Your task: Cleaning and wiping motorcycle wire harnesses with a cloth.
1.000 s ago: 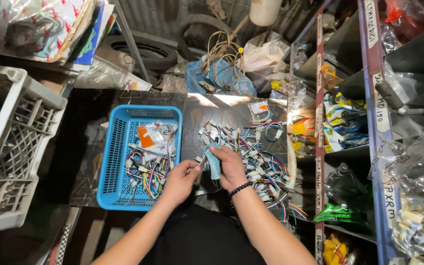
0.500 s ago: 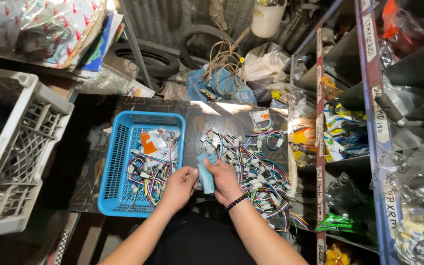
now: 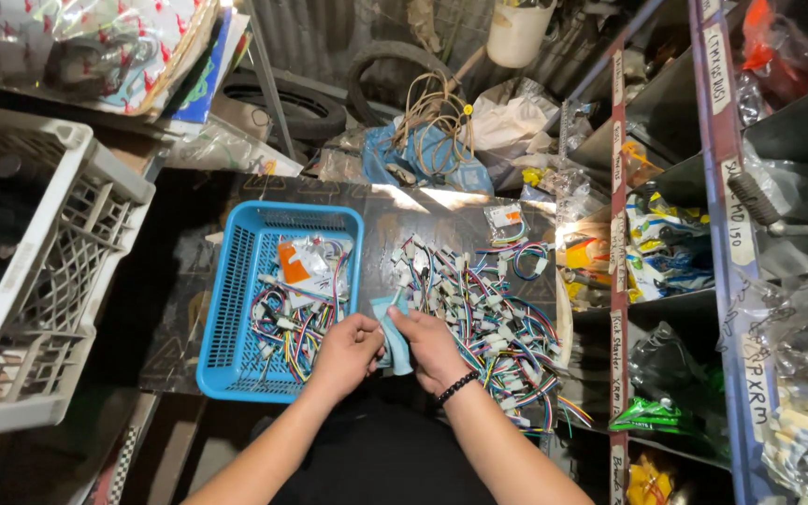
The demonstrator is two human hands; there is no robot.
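Both hands [image 3: 390, 344] pinch blue packet [image 3: 393, 332] between basket [image 3: 236, 281] and wires [image 3: 488, 318].

orange-labelled clear packet [image 3: 303, 264] in blue basket [image 3: 236, 281]

Bare forearms — black bead bracelet [image 3: 456, 386].

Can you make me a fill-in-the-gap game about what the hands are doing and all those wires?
1. Both the left hand and the right hand hold a small light ____ packet.
2. The basket left of the hands is ____ in colour.
3. The loose heap of coloured wires lies to the ____ of the basket.
4. The bead bracelet is on the ____ wrist.

Missing words: blue; blue; right; right
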